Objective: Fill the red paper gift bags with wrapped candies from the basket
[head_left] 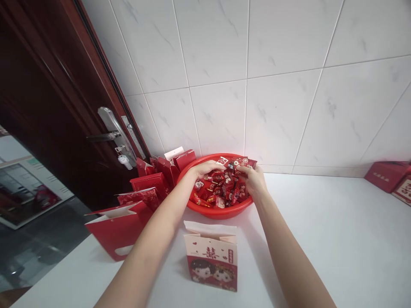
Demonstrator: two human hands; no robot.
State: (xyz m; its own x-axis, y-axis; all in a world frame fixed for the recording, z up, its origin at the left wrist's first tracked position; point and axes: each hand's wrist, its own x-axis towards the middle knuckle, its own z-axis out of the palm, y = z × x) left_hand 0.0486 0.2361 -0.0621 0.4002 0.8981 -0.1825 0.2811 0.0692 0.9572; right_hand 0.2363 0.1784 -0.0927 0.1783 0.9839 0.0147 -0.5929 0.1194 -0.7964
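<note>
A round red plastic basin (221,213) stands against the wall, heaped with red wrapped sweets (218,188). My left hand (204,169) rests over the basin's far left rim, fingers curled down among the sweets. My right hand (253,179) is at the far right of the heap, close to a flat red-and-white wrapped packet (244,162). Whether either hand grips anything is hidden by the fingers and wrappers. Between my forearms, in front of the basin, stands an open paper gift bag (212,256) printed with a cartoon couple.
Several red paper bags (149,182) stand or lean left of the basin, near the counter's edge. A dark wooden door with a metal handle (112,132) is at the left. Red boxes (387,175) sit at the far right of the white counter (321,239), below a tiled wall.
</note>
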